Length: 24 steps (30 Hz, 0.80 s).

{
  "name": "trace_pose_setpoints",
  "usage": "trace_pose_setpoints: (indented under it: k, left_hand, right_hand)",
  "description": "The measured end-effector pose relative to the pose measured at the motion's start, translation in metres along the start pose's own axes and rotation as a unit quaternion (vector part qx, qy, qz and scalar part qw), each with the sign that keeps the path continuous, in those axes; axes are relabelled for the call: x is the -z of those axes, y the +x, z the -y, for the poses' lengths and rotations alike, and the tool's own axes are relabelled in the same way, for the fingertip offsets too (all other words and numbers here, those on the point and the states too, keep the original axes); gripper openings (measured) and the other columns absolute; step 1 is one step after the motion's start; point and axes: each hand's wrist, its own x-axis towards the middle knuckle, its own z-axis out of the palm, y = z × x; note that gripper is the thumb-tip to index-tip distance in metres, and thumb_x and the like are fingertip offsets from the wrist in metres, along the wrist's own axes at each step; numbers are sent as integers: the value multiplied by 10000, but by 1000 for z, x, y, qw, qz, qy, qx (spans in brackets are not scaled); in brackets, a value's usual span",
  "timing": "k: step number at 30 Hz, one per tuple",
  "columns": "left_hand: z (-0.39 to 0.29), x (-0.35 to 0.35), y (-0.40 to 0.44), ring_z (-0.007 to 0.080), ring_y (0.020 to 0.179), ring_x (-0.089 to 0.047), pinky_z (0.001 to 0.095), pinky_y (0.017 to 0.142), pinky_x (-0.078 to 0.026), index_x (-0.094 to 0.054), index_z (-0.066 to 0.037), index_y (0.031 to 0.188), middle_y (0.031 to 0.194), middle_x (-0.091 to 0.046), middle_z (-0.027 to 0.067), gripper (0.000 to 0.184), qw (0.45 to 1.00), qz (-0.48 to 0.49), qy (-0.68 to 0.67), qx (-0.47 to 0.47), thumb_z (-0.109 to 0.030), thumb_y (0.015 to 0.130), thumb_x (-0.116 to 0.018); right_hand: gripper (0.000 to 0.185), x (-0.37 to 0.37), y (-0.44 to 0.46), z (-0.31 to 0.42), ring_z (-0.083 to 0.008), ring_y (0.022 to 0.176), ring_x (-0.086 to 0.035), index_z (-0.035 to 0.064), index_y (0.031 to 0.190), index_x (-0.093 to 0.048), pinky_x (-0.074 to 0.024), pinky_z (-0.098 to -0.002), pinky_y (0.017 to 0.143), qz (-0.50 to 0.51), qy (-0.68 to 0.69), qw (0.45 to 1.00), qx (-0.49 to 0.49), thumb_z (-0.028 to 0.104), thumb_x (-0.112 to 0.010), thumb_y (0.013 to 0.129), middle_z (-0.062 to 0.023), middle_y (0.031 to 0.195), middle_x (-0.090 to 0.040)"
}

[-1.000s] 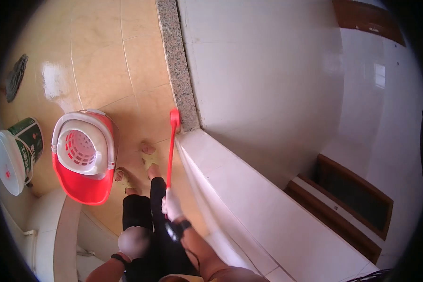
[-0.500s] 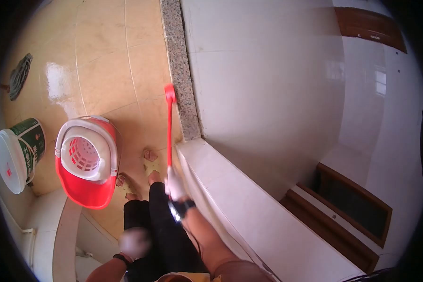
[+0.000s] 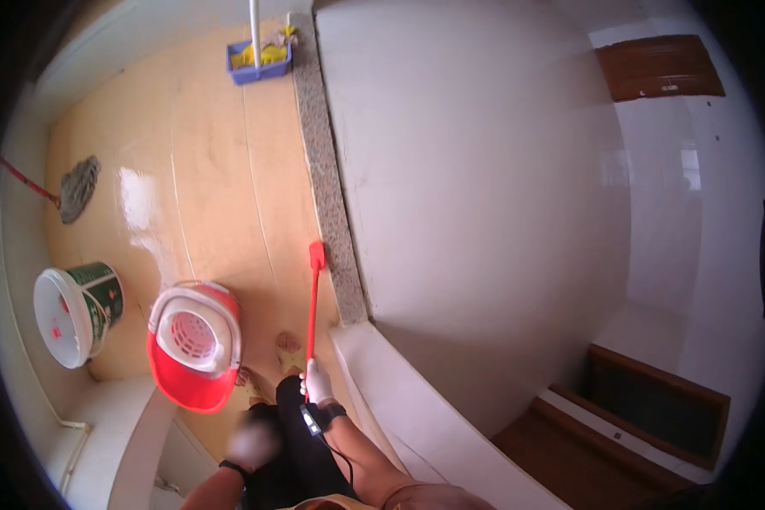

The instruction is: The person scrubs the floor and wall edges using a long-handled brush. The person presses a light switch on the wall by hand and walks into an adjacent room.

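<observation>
My right hand (image 3: 317,382), in a pale glove, is closed around the handle of a red long-handled brush (image 3: 314,310). The brush's small red head rests near the foot of the speckled stone baseboard (image 3: 325,157); its underside is hidden. My left hand (image 3: 255,440) is a pale blur over my dark trouser leg, its fingers unreadable. Ahead of it on the floor stands a red mop bucket (image 3: 189,395) with a white wringer basket (image 3: 194,336).
A white bucket (image 3: 81,319) with a green label stands left of the mop bucket. A grey mop (image 3: 79,189) lies by the left wall. Far ahead is a blue tub (image 3: 259,75) with yellow cloth and a white pole. A white ledge (image 3: 425,416) borders my right side.
My view has tilted up, so the floor things sit lower and the blue tub has come into sight. My right hand still grips the brush, whose head appears nearer to me.
</observation>
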Motion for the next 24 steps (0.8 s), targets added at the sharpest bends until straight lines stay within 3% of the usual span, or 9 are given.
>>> trace_pose_setpoints:
  k: [2,4,5,6,10,16,18,21,24]
  left_hand:
    - [-48,71,1,296,1045,-530,424,852,-434,-567,-47,1086,1028,-584,118,386,999,-36,-16,-7,-309,819,-473]
    - [-90,123,-7,331,1038,-532,429,876,-427,-535,-20,1126,1092,-565,175,416,996,-65,-59,-33,-307,829,-484]
    - [-103,136,-9,334,1045,-529,428,886,-423,-529,-14,1131,1113,-557,185,422,992,-90,-79,-50,-307,831,-489]
    - [-114,150,-7,337,1053,-526,428,896,-419,-523,-8,1137,1134,-549,196,428,986,-115,-98,-66,-307,833,-494]
    - [-147,212,46,378,1152,-440,426,963,-370,-504,-10,1172,1220,-489,224,463,983,-111,-25,-141,-327,835,-502]
    - [-139,306,173,361,1228,-345,525,943,-337,-426,-68,1262,1303,-401,186,560,991,32,86,-94,-406,820,-488]
    - [-151,361,205,358,1216,-358,524,935,-339,-445,-89,1252,1288,-417,182,533,988,95,112,-55,-399,821,-491]
    - [-128,412,277,365,1177,-397,480,963,-346,-501,-102,1213,1249,-451,181,469,995,-14,-19,-101,-370,828,-507]
    - [-112,426,335,366,1183,-394,458,970,-349,-509,-101,1205,1250,-455,182,461,992,11,-50,-117,-366,828,-509]
  right_hand:
    - [507,-1,-20,35,-112,370,-446,161,1348,-310,-372,-256,330,-21,-25,999,41,388,-433,911,-32,592,-511]
    - [608,8,-43,64,-244,500,-586,170,1407,-192,-465,-378,433,-43,-230,970,60,392,-431,893,-136,711,-611]
    - [594,21,-27,50,-382,714,-616,170,1398,-211,-481,-488,614,-97,-396,903,136,381,-406,878,-240,850,-623]
    - [548,17,-50,77,-446,813,-575,192,1386,-256,-438,-530,720,-112,-466,867,133,359,-378,879,-261,899,-608]
    - [488,2,-5,137,-429,820,-581,208,1357,-326,-445,-504,725,-131,-469,850,200,335,-370,887,-246,911,-610]
    - [446,-92,131,296,-427,846,-577,199,1331,-351,-447,-515,741,-85,-478,834,261,331,-342,906,-266,920,-596]
    - [443,-144,137,395,-426,822,-583,178,1332,-339,-458,-522,707,-72,-502,826,245,325,-335,914,-265,890,-600]
    - [421,-204,208,488,-427,771,-587,145,1310,-357,-463,-524,641,-72,-493,807,317,301,-342,919,-254,829,-605]
    - [423,-207,211,495,-443,742,-574,136,1313,-349,-443,-535,620,-37,-550,787,278,303,-326,925,-264,786,-594]
